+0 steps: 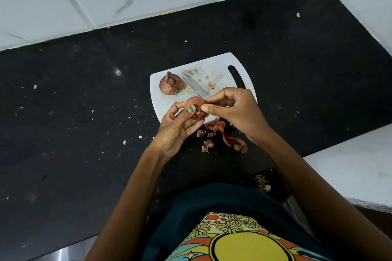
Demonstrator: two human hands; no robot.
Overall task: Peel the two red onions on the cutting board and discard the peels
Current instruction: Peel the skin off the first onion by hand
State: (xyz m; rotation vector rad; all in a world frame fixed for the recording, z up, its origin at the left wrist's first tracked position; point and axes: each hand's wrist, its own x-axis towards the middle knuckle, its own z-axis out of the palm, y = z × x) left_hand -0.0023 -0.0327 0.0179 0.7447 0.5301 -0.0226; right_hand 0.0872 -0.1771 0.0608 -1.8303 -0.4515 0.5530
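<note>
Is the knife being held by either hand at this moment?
No, the steel-bladed knife lies on the white plastic cutting board, while the left hand and right hand work the red onion.

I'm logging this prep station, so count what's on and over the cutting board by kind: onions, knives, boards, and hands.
Red onions: 2, one held in the hands, one lying on the board
Knives: 1, the knife lying on the board
Cutting boards: 1, the white cutting board
Hands: 2, left hand, right hand
Total: 6
</note>
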